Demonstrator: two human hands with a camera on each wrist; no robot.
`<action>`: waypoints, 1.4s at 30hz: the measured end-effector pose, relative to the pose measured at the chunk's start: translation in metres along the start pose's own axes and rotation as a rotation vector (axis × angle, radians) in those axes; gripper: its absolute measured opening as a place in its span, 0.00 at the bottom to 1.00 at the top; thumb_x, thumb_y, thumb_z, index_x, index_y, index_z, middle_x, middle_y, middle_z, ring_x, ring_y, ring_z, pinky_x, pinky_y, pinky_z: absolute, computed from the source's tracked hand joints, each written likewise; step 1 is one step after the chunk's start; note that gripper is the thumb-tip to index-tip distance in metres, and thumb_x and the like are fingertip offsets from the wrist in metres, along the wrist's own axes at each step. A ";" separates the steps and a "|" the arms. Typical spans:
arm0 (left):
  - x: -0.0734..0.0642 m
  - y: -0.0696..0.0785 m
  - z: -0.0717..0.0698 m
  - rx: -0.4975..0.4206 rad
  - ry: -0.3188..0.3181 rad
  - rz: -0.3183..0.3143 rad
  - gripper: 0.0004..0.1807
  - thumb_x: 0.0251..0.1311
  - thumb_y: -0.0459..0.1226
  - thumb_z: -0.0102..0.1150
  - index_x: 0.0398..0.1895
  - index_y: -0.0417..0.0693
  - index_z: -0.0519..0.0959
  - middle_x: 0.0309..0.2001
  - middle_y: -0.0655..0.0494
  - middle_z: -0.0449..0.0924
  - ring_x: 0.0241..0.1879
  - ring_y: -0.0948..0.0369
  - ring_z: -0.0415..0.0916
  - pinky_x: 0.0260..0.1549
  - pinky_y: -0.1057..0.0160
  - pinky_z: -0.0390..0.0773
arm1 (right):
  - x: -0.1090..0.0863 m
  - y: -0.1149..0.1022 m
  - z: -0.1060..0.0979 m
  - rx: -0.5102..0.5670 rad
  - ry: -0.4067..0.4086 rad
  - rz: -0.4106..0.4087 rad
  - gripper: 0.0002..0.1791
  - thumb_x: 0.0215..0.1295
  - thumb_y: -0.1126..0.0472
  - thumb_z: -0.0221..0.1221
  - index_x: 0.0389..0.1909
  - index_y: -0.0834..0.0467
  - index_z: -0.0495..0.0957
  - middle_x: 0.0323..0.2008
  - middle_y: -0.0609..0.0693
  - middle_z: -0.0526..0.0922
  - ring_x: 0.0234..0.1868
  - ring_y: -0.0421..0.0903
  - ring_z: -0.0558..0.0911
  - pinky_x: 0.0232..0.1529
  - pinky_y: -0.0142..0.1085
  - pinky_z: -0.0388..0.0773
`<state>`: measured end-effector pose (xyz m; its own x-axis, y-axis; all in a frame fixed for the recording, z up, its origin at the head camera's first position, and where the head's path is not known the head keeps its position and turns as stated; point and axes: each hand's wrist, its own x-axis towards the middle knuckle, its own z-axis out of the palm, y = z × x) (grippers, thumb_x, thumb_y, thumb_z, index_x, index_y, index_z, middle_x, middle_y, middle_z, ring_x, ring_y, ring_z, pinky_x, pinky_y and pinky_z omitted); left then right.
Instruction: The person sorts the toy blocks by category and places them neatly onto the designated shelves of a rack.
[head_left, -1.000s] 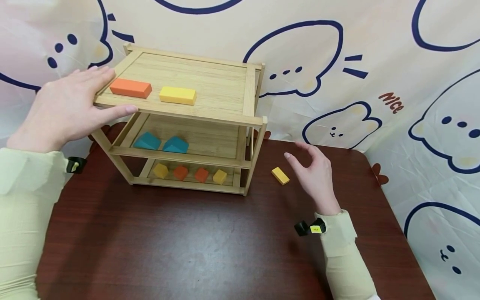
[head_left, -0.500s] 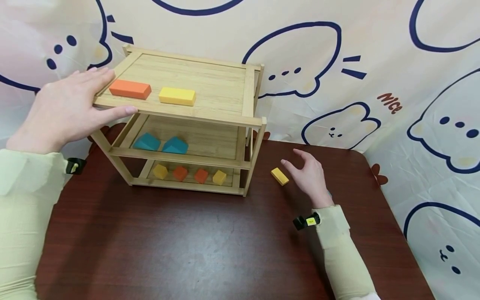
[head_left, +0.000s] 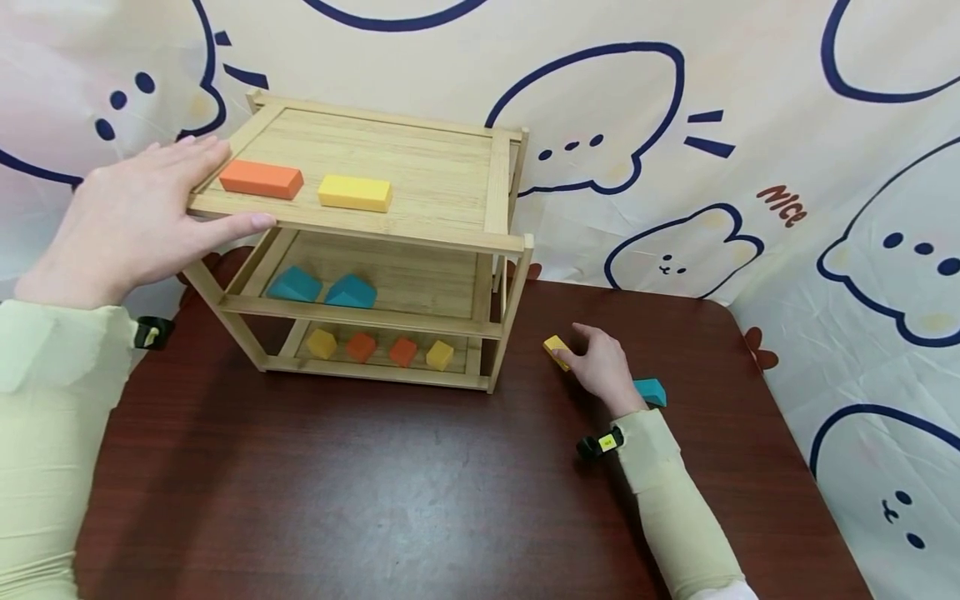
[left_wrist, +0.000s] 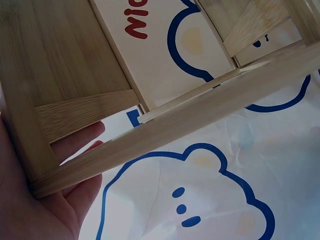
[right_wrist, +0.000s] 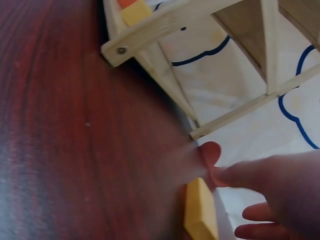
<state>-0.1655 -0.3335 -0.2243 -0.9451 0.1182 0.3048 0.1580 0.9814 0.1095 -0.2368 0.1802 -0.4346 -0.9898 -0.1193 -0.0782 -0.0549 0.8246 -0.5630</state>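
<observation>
A small wooden three-tier shelf [head_left: 420, 233] stands on the dark table. My left hand [head_left: 142, 217] holds its top front-left corner, the thumb lying along the front edge; in the left wrist view, fingers [left_wrist: 82, 142] show around the corner frame. At right, my right hand [head_left: 600, 367] hovers low at a yellow block [head_left: 555, 348], its thumb overlapping the block in the head view. In the right wrist view the thumb appears apart from the yellow block [right_wrist: 199, 212], and no grip on it shows. A teal block [head_left: 651, 392] lies partly hidden behind the right wrist.
An orange block [head_left: 261, 179] and a yellow block [head_left: 355, 192] lie on the top tier. Two teal blocks [head_left: 351, 291] sit on the middle tier. Several small yellow and orange blocks [head_left: 402, 352] line the bottom tier. A patterned cloth [head_left: 600, 233] hangs behind.
My right hand has come down and left to the yellow block on the table, uncovering the teal block behind its wrist. The left hand has stayed on the shelf corner.
</observation>
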 end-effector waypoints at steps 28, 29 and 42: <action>0.001 0.000 0.002 -0.016 0.004 -0.014 0.52 0.62 0.65 0.57 0.81 0.48 0.55 0.77 0.41 0.53 0.73 0.34 0.53 0.58 0.26 0.58 | 0.002 0.004 0.015 -0.081 0.072 0.054 0.25 0.61 0.51 0.72 0.53 0.63 0.83 0.48 0.61 0.83 0.44 0.56 0.77 0.50 0.50 0.76; 0.000 0.000 0.002 -0.017 0.003 -0.015 0.52 0.62 0.65 0.57 0.81 0.48 0.55 0.77 0.41 0.53 0.73 0.33 0.53 0.59 0.27 0.58 | 0.002 0.004 0.015 -0.078 0.071 0.054 0.25 0.61 0.51 0.71 0.53 0.63 0.84 0.48 0.61 0.83 0.44 0.56 0.77 0.51 0.50 0.76; 0.001 0.002 0.001 -0.009 0.003 -0.013 0.52 0.62 0.65 0.57 0.81 0.49 0.55 0.77 0.42 0.54 0.73 0.35 0.55 0.55 0.27 0.61 | 0.000 0.011 0.011 -0.053 0.100 0.037 0.22 0.59 0.50 0.72 0.47 0.62 0.86 0.39 0.56 0.84 0.41 0.54 0.77 0.48 0.48 0.77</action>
<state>-0.1665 -0.3314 -0.2250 -0.9461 0.1044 0.3064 0.1480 0.9814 0.1224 -0.2362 0.1831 -0.4500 -0.9993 -0.0346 -0.0138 -0.0225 0.8556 -0.5171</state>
